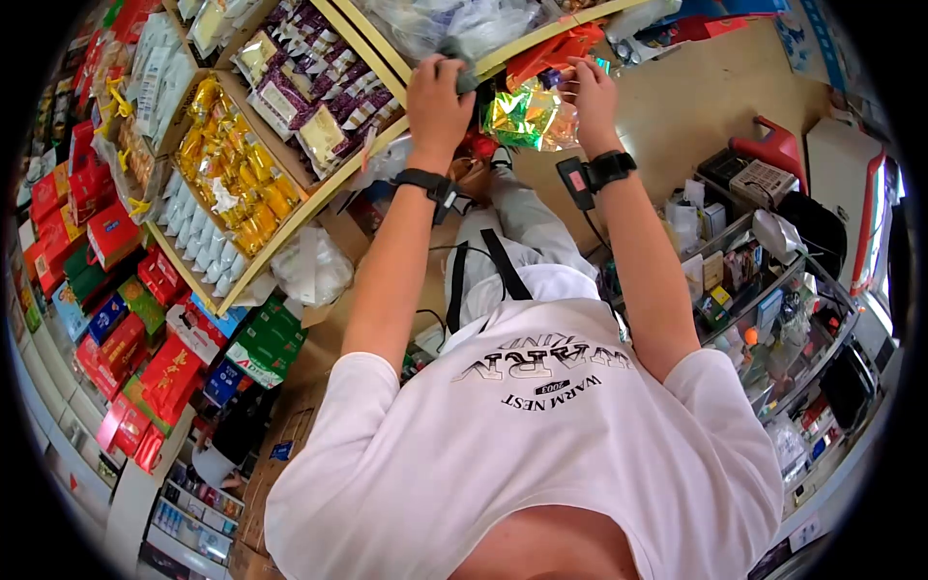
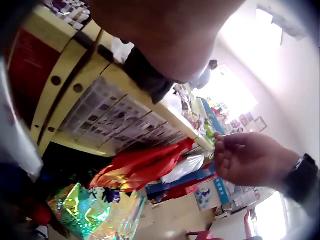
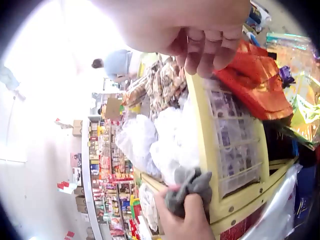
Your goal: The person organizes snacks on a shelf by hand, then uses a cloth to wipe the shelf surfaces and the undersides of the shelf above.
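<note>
My left hand (image 1: 438,111) grips a bunched dark grey cloth (image 3: 192,187) at the edge of a pale yellow wooden display rack (image 3: 206,155). In the right wrist view, the thumb and fingers of that hand wrap the cloth. My right hand (image 1: 592,101) hovers by the rack's corner, its fingers loosely curled with nothing seen in them. Beside it hangs a red plastic bag (image 2: 145,165), with a shiny iridescent bag (image 1: 532,118) below. Clear plastic bags (image 3: 172,142) lie on the rack top, beside the cloth.
To the left, rack compartments hold purple packets (image 1: 314,97) and yellow-wrapped items (image 1: 237,179). Red gift boxes (image 1: 126,348) stand farther left. A glass counter (image 1: 783,319) and a red chair (image 1: 773,145) are on the right. Another person (image 3: 119,64) is in the background.
</note>
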Motion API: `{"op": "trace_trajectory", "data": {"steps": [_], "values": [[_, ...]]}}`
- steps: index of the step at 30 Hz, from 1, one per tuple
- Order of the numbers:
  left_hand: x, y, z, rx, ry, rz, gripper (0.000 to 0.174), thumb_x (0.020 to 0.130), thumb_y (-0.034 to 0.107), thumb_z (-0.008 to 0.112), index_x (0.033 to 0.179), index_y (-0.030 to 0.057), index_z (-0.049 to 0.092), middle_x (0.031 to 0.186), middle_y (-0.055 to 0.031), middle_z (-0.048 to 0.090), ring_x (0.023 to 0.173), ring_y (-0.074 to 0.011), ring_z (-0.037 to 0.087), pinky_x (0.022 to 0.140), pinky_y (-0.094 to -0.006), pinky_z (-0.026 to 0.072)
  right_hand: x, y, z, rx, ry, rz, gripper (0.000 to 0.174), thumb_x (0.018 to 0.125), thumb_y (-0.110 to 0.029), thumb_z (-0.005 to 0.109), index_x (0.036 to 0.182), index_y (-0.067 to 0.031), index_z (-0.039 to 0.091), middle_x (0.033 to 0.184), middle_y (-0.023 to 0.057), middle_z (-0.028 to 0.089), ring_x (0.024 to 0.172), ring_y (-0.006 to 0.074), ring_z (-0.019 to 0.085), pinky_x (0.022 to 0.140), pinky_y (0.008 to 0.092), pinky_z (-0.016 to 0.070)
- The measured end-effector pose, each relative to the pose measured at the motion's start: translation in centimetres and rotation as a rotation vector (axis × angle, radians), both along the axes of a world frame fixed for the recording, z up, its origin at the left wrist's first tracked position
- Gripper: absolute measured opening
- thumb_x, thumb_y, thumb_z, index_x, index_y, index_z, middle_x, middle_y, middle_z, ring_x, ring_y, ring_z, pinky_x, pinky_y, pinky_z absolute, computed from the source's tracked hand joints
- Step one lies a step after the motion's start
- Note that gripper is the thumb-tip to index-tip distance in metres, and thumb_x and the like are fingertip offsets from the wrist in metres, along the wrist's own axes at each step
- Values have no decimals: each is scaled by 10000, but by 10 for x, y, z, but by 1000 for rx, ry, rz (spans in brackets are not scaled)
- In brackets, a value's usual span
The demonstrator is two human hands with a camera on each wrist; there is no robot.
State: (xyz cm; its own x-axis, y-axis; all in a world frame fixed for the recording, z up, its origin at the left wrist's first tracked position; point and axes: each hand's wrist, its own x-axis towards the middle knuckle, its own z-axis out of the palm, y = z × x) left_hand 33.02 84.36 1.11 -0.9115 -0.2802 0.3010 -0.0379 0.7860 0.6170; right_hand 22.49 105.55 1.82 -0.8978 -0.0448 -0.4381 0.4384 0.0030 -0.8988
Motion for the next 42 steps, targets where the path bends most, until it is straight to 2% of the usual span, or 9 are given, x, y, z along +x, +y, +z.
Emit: {"op": "trace_trajectory", "data": {"steps": [8, 11, 14, 15, 20, 27, 35, 39, 42], "values": [[21, -20, 16, -287, -229, -39, 431, 748, 193, 870, 1067, 108, 594, 1055, -105, 557, 1088, -344, 569, 920, -437, 493, -34, 67, -3, 151, 38, 29, 268, 1039, -233, 544, 1129, -34, 698, 878, 39, 692, 780, 143, 679, 661, 296, 530], [16, -14, 16, -303, -254, 43, 625, 793, 266, 868, 1308, 123, 544, 1175, -123, 513, 1076, -347, 554, 952, -467, 505, -78, 68, -20, 631, 579, 264, 246, 1001, -215, 591, 1173, -74, 696, 949, 134, 723, 849, 314, 706, 774, 406, 561], [24, -2, 4, -377, -276, 183, 578, 843, 325, 824, 1319, 117, 569, 1245, -145, 522, 1153, -373, 548, 978, -501, 469, -129, 64, -16, 863, 949, 500, 270, 986, -247, 622, 1218, -129, 695, 1093, 151, 713, 1006, 364, 682, 862, 427, 550], [27, 2, -3, -406, -231, 211, 514, 869, 361, 796, 1264, 106, 587, 1227, -143, 528, 1135, -378, 541, 979, -524, 453, -145, 64, -16, 1003, 1088, 611, 318, 990, -313, 619, 1254, -143, 674, 1224, 98, 675, 1161, 331, 619, 956, 448, 506], [-9, 58, -20, -392, -272, 533, 369, 892, 353, 756, 1098, 93, 596, 1120, -150, 533, 1047, -374, 564, 875, -504, 472, -200, 55, -26, 918, 1360, 1126, 260, 1015, -330, 576, 1210, -187, 672, 1213, 40, 634, 1180, 269, 568, 989, 446, 455], [-137, 160, 1, -158, -311, 584, 385, 809, 261, 790, 1147, 156, 637, 1056, -133, 563, 982, -360, 640, 807, -482, 504, -223, 16, -46, 609, 1277, 967, 346, 1015, -331, 609, 784, -89, 698, 796, 81, 663, 750, 321, 674, 641, 446, 548], [-50, 85, 12, -190, -504, 1001, 340, 985, 328, 620, 1256, 123, 622, 1097, -142, 712, 909, -368, 716, 741, -486, 579, -223, 11, -63, 590, 1388, 860, 323, 981, -312, 650, 713, -138, 603, 725, 17, 596, 670, 257, 640, 603, 395, 516], [-90, 122, -2, -5, -452, 1139, 386, 982, 340, 608, 1302, 126, 621, 1209, -149, 704, 1060, -385, 686, 894, -488, 544, -222, 11, -61, 622, 1389, 865, 310, 984, -296, 638, 720, -139, 601, 716, 18, 591, 672, 251, 643, 604, 393, 515], [-132, 154, 1, 59, -441, 1020, 340, 971, 346, 614, 1268, 180, 621, 1097, -120, 702, 953, -376, 706, 776, -490, 575, -221, 10, -60, 655, 1406, 849, 304, 993, -296, 621, 731, -143, 617, 726, 16, 603, 677, 251, 647, 606, 391, 517]]}}
